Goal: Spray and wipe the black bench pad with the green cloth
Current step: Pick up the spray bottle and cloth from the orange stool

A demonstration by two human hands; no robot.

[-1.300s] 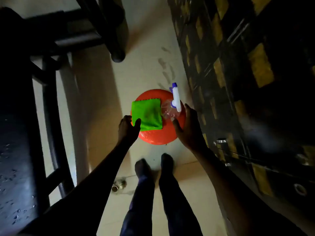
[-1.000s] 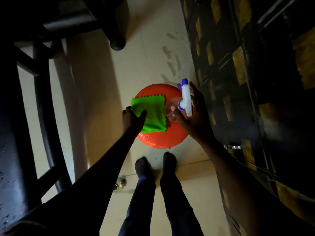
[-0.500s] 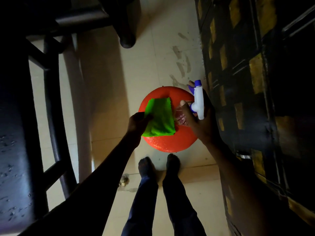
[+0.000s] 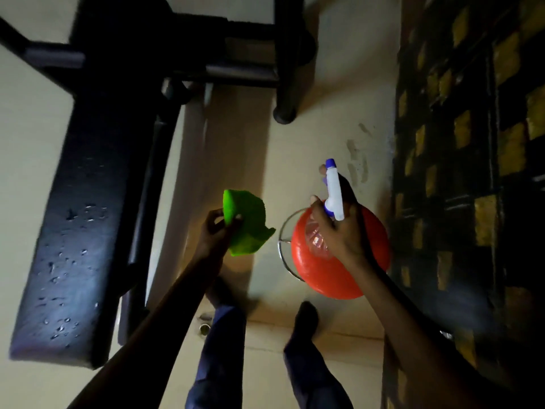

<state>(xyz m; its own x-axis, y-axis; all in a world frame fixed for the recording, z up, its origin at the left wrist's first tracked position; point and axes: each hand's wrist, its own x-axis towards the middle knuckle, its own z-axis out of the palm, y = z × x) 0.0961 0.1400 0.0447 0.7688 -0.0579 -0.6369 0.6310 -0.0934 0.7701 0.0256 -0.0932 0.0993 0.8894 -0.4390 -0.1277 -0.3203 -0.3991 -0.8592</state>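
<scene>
Left of the orange stool (image 4: 339,270), black bench pad (image 4: 79,231) runs lengthwise; droplets beaded on its near half. Left hand (image 4: 215,234) pinches green cloth (image 4: 247,224) between thumb and fingers, held in air between stool and pad, touching neither. Right hand (image 4: 339,231) curled round spray bottle (image 4: 331,199), lifted above stool, nozzle pointing away from body. Step judged: both tools in hand, pad not yet reached. Next move calls for swinging bottle leftward over pad, aiming nozzle down, or wiping the droplets directly.
</scene>
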